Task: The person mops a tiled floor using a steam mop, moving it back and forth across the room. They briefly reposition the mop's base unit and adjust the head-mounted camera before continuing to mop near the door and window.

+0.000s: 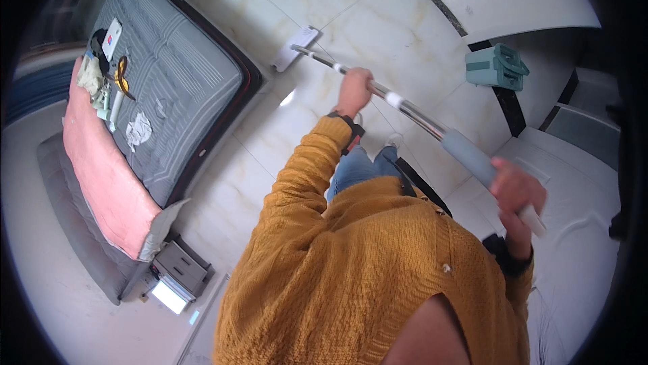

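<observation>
A flat mop spans the view diagonally, its metal pole (420, 121) running from upper left to lower right. My left hand (354, 91) grips the pole on its lower stretch. Around the grey grip sleeve (468, 157) near the top end, my right hand (519, 193) is closed; it is slightly blurred. A white tip sticks out past that hand. The pale rectangular mop head (296, 48) lies on the marbled tile floor (374, 15), near the corner of the bed. The mop's underside is hidden.
At left stands a bed with a grey striped mattress (172, 71), a pink blanket (104, 162) and several small items. A grey nightstand (182, 266) is beside it. A teal bucket (488, 67) sits at right, near a dark floor strip and a white door (572, 203).
</observation>
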A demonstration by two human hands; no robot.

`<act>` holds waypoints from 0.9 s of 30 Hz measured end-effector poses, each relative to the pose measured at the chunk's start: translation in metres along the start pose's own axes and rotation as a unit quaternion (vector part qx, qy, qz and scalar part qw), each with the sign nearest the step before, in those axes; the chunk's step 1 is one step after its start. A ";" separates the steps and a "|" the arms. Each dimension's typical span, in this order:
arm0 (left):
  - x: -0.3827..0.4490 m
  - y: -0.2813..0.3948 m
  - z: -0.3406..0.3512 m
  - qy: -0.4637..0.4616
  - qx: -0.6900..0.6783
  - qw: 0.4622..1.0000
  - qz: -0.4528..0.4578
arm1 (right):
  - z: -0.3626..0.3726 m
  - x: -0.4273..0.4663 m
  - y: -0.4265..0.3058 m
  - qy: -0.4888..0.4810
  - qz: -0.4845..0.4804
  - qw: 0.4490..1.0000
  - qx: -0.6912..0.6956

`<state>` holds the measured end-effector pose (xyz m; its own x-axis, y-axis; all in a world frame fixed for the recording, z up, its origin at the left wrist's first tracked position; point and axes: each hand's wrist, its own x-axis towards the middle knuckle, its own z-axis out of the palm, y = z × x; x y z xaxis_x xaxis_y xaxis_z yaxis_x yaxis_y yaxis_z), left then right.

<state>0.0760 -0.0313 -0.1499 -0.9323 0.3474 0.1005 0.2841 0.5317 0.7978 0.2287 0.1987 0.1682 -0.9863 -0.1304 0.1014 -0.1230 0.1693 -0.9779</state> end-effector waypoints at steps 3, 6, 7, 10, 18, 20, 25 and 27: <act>0.013 -0.029 -0.032 0.068 0.019 0.998 0.004 | 0.042 0.038 0.046 -0.009 -0.047 0.997 0.061; 0.014 -0.047 -0.058 0.040 0.050 0.998 -0.012 | 0.077 0.067 0.073 -0.056 -0.086 0.993 0.063; 0.010 -0.051 -0.062 0.038 0.047 0.998 -0.023 | 0.088 0.073 0.078 -0.062 -0.090 0.992 0.064; 0.001 -0.064 -0.067 0.031 0.056 0.998 -0.011 | 0.100 0.074 0.078 -0.083 -0.099 0.990 0.052; -0.025 -0.056 -0.010 -0.135 0.010 0.991 -0.007 | 0.035 0.020 0.012 -0.069 -0.052 0.996 0.009; -0.034 -0.043 0.012 -0.167 -0.003 0.986 0.015 | 0.016 0.003 -0.012 -0.070 -0.021 0.997 0.010; -0.055 0.005 0.058 -0.307 -0.030 0.951 0.009 | -0.018 -0.029 -0.070 -0.012 0.075 0.997 -0.023; -0.063 0.028 0.067 -0.324 -0.048 0.944 0.038 | -0.021 -0.041 -0.085 0.026 0.098 0.995 -0.021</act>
<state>0.1571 0.0133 -0.1737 -0.5685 0.7979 -0.2003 0.2940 0.4245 0.8564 0.2776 0.2098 0.2510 -0.9961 -0.0400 -0.0792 0.0680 0.2281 -0.9713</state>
